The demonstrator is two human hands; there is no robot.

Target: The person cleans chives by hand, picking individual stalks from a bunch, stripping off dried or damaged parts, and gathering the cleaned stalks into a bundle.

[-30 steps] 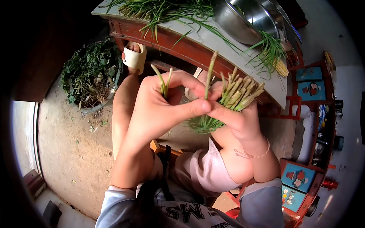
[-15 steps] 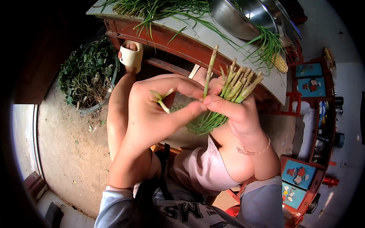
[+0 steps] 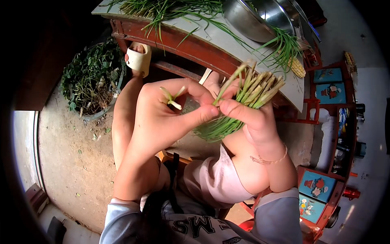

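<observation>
My right hand point(image 3: 258, 122) is wrapped round a bunch of green stalks point(image 3: 260, 89), pale cut ends up and green leaves hanging below toward my lap. One stalk point(image 3: 229, 83) stands apart from the bunch, tilted to the right, its lower part pinched where the thumbs and fingers of both hands meet. My left hand point(image 3: 162, 118) has thumb and forefinger closed on this stalk. Short pale stem pieces point(image 3: 174, 99) stick out of the curl of the left hand's other fingers.
Ahead is a table point(image 3: 203, 30) with loose green stalks point(image 3: 162, 12), a metal bowl point(image 3: 252, 20) and a corn cob point(image 3: 297, 68). A tub of leafy plants point(image 3: 93, 77) stands on the floor at left. Blue-panelled red furniture point(image 3: 317, 185) is at right.
The single stalk has gone from nearly upright to leaning right, toward the bunch. The stem pieces in my left hand have shifted and now spread apart. The view has moved slightly.
</observation>
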